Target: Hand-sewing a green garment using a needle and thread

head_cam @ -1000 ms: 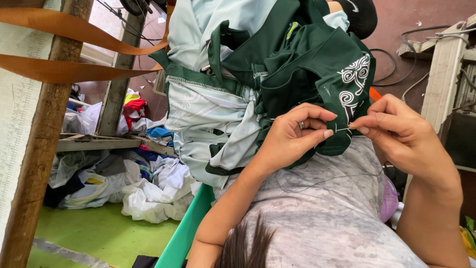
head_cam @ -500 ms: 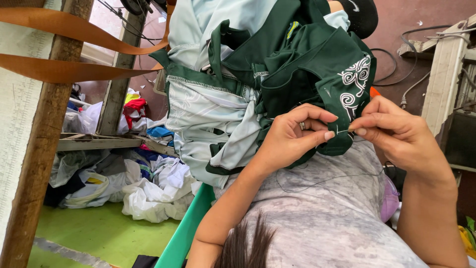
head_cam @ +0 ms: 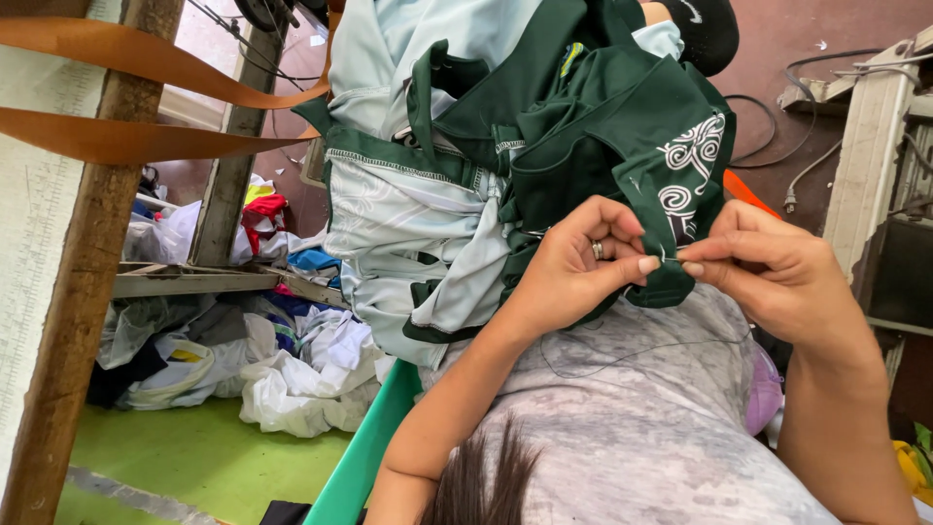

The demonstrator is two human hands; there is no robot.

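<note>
Head view, the only one. The dark green and pale mint sports garment, synthetic knit with a white swirl print, lies bunched across the lap, over the grey marbled fabric of the person's clothing.

The left hand, a ring on one finger, has its thumb and forefinger closed on a fold of the green cloth just below the swirl print. The right hand meets it there, fingertips pressed together on something very fine, probably a needle; too thin to confirm. The two sets of fingertips nearly touch. A thin dark thread loops down from that spot over the grey fabric.

Judgement on doing the stitch well: keep the left pinch close to the entry point so the fold stays flat and taut; keep the thread loop free of the bunched cloth so it cannot snag.

Hard to make out: the needle itself and the seam or tear being worked, both behind the fingertips. An orange object shows only as a sliver behind the garment. The wooden post with orange straps is cut off at the frame edge. The heap of mixed clothes on the green floor is a jumble; single items not separable.
</note>
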